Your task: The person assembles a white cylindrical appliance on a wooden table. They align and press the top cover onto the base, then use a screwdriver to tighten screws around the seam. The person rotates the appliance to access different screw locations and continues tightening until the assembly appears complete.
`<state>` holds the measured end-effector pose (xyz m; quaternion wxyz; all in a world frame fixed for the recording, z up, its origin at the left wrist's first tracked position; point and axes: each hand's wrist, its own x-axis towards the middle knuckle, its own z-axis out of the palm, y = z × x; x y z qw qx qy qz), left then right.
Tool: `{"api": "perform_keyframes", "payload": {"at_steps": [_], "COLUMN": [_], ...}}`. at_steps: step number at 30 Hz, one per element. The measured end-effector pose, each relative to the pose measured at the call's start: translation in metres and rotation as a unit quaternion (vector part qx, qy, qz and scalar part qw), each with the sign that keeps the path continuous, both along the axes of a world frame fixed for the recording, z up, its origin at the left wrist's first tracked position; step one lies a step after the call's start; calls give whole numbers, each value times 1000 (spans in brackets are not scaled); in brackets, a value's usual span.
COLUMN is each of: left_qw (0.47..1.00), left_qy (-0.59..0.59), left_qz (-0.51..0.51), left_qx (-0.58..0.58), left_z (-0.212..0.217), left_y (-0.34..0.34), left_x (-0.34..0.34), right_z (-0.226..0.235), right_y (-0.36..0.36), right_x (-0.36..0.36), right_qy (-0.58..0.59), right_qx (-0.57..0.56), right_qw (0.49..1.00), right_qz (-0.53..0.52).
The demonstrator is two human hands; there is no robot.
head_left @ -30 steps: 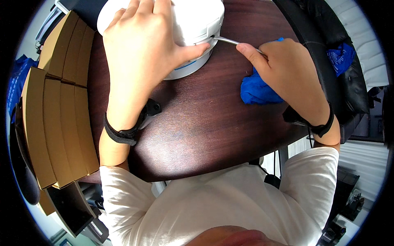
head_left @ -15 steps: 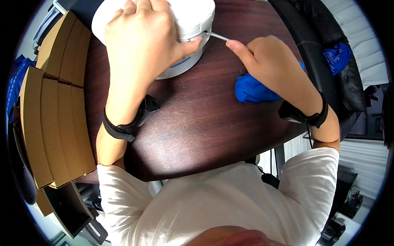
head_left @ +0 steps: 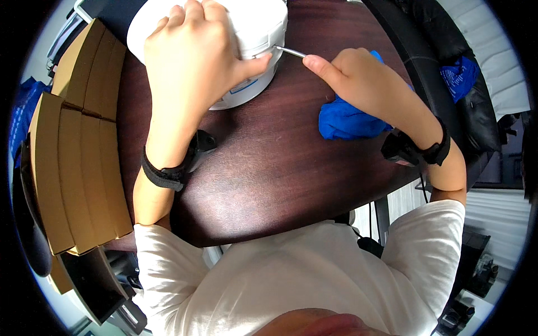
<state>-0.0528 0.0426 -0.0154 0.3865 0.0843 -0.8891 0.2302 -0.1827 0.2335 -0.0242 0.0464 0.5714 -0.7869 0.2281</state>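
A white plastic bucket with a white lid stands at the far side of the table. Over its top lies my left hand, fingers bent on the lid and thumb stretched along the rim, gripping it. My right hand is closed around a slim tool with a thin metal shaft; its handle is hidden in my fist. The shaft points left and its tip meets the side of the lid's rim, just past my left thumb. Beneath my right hand and wrist is a crumpled blue cloth.
Brown cardboard boxes line the left side of the dark wooden table. A black padded seat with another blue item stands beyond the right edge. Black straps with small devices sit on both wrists.
The bucket's rim and the tool have shifted slightly left, and my right hand has moved left with them. More of the blue cloth shows. Both hands keep their grip.
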Motion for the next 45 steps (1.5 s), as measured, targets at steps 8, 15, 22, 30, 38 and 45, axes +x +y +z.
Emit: {"api": "perform_keyframes", "payload": {"at_steps": [8, 15, 22, 30, 38, 45], "left_qw": [1000, 999, 999, 998, 999, 998], "left_qy": [23, 38, 35, 56, 25, 42], "left_qz": [-21, -26, -9, -22, -28, -31], "left_qx": [-6, -1, 4, -16, -13, -25], "left_z": [1, 0, -2, -3, 0, -1], "left_y": [0, 0, 1, -1, -4, -2], "left_x": [-1, -1, 1, -1, -1, -3], "right_z": [4, -15, -17, -18, -18, -27], "right_y": [-5, -5, -4, -5, -10, -10], "right_x": [-2, -7, -3, 3, 9, 9], "right_qy": [-297, -557, -532, -603, -649, -675], "right_qx": [176, 165, 155, 169, 183, 177], "right_qw": [937, 814, 832, 779, 739, 715], "right_qz": [-50, -10, -37, 2, -2, 39]}}
